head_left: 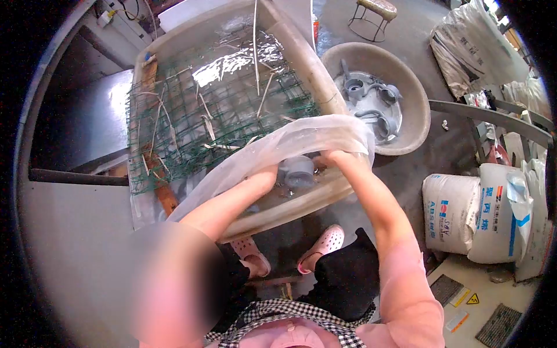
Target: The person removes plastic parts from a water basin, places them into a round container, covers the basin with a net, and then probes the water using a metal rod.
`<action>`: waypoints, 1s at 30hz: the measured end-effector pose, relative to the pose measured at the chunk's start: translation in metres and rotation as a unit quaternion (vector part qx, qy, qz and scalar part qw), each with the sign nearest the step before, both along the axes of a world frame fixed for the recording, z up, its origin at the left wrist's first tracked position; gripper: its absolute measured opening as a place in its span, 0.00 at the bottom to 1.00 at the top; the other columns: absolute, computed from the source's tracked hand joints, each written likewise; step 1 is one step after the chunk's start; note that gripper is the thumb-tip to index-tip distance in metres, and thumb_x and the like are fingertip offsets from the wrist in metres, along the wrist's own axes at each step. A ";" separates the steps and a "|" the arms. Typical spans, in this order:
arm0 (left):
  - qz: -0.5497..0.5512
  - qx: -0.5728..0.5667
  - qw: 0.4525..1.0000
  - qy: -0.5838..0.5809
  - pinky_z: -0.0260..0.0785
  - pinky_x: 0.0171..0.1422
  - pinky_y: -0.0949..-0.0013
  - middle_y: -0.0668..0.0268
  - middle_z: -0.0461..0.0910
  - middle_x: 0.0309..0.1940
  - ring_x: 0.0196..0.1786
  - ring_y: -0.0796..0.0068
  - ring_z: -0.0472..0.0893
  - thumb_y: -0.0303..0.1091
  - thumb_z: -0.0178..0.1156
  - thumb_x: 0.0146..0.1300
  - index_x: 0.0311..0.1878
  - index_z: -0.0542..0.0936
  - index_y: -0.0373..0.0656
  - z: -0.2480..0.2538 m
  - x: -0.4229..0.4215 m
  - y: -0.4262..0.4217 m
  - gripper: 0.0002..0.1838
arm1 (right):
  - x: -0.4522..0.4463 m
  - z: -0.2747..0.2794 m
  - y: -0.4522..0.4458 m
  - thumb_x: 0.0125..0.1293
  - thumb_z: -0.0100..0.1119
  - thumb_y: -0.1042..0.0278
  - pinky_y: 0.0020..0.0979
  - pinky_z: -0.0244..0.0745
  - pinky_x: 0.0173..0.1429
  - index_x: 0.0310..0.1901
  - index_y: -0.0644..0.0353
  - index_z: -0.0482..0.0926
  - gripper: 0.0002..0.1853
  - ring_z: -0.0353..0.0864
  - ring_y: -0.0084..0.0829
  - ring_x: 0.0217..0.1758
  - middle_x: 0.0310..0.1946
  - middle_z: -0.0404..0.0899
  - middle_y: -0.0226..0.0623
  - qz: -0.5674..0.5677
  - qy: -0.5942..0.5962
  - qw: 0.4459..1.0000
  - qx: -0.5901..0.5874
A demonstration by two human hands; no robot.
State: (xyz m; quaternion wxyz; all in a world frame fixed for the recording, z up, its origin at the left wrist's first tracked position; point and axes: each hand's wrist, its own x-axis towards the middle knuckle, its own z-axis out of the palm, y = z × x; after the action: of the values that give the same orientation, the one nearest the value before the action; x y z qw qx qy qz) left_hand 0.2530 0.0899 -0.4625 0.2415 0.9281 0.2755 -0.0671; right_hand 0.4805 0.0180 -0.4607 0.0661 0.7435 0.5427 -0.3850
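Observation:
Both forearms reach into the near end of a large water-filled tub (316,66), beneath a band of translucent plastic sheeting (278,141). Between the hands, a grey cylindrical plastic part (299,171) lies low in the tub. My left hand (268,174) is left of that part, its fingers hidden by the sheeting and the water. On the right, my right hand (332,158) is close to the part and touches the sheeting's lower edge; its fingers are mostly covered, so their grip is unclear.
Green wire mesh (226,110) with loose strips spans the tub, beside a rusty wooden board (149,78). A round basin (415,87) at the right holds several grey parts (355,88). White sacks (451,211) stand further right, and a stool (377,8) is behind.

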 end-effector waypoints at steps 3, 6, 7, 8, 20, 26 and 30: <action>0.213 -0.020 0.976 -0.033 0.59 0.64 0.55 0.46 0.70 0.53 0.59 0.48 0.67 0.39 0.59 0.53 0.58 0.67 0.44 0.028 -0.003 -0.005 0.28 | -0.004 -0.038 0.007 0.56 0.55 0.60 0.38 0.67 0.57 0.52 0.61 0.73 0.22 0.71 0.45 0.54 0.50 0.72 0.51 -0.046 -0.070 0.979 0.184; -0.036 0.064 0.984 0.165 0.65 0.57 0.52 0.47 0.72 0.46 0.53 0.47 0.71 0.36 0.53 0.55 0.54 0.70 0.46 0.041 -0.020 -0.008 0.22 | -0.018 -0.054 0.002 0.56 0.53 0.65 0.38 0.65 0.60 0.54 0.61 0.71 0.22 0.68 0.46 0.58 0.54 0.69 0.52 -0.057 -0.133 0.944 0.297; 0.004 0.041 0.993 0.106 0.66 0.53 0.51 0.47 0.72 0.43 0.50 0.47 0.72 0.34 0.54 0.53 0.53 0.71 0.46 0.033 -0.025 -0.005 0.21 | -0.021 -0.051 -0.002 0.57 0.53 0.66 0.38 0.64 0.61 0.55 0.61 0.70 0.23 0.67 0.46 0.59 0.55 0.68 0.52 -0.058 -0.141 0.940 0.307; 0.043 0.019 0.998 0.046 0.68 0.49 0.51 0.48 0.72 0.40 0.47 0.47 0.74 0.33 0.55 0.52 0.51 0.72 0.46 0.026 -0.030 -0.002 0.20 | -0.021 -0.046 -0.006 0.57 0.52 0.68 0.38 0.63 0.61 0.56 0.61 0.69 0.23 0.66 0.46 0.60 0.56 0.68 0.52 -0.057 -0.141 0.940 0.304; -0.083 -0.042 0.995 0.033 0.66 0.53 0.51 0.48 0.69 0.48 0.52 0.45 0.71 0.28 0.62 0.45 0.48 0.69 0.41 0.042 -0.036 0.000 0.24 | -0.041 0.050 -0.056 0.43 0.62 0.75 0.39 0.68 0.52 0.52 0.64 0.68 0.29 0.71 0.45 0.49 0.44 0.70 0.49 0.036 -0.106 0.941 0.318; 0.034 -0.013 0.999 -0.020 0.63 0.60 0.54 0.46 0.63 0.59 0.60 0.46 0.65 0.36 0.67 0.44 0.64 0.56 0.42 0.050 -0.017 0.001 0.44 | -0.056 0.062 -0.069 0.49 0.52 0.70 0.36 0.63 0.49 0.59 0.63 0.65 0.31 0.70 0.36 0.40 0.37 0.68 0.37 0.149 -0.155 0.807 0.550; 0.051 -0.101 0.984 -0.136 0.68 0.49 0.53 0.44 0.76 0.41 0.45 0.43 0.75 0.38 0.67 0.48 0.60 0.58 0.36 0.030 -0.015 0.009 0.39 | -0.055 0.063 -0.072 0.50 0.51 0.70 0.39 0.62 0.53 0.59 0.62 0.65 0.30 0.69 0.35 0.43 0.41 0.68 0.36 0.164 -0.194 0.754 0.606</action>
State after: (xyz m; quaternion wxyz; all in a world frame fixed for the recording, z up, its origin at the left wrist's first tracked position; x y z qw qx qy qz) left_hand 0.2383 0.0988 -0.4322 0.3718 0.8843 0.2790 0.0445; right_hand 0.4258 -0.0544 -0.3975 -0.2324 0.5862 0.7516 0.1934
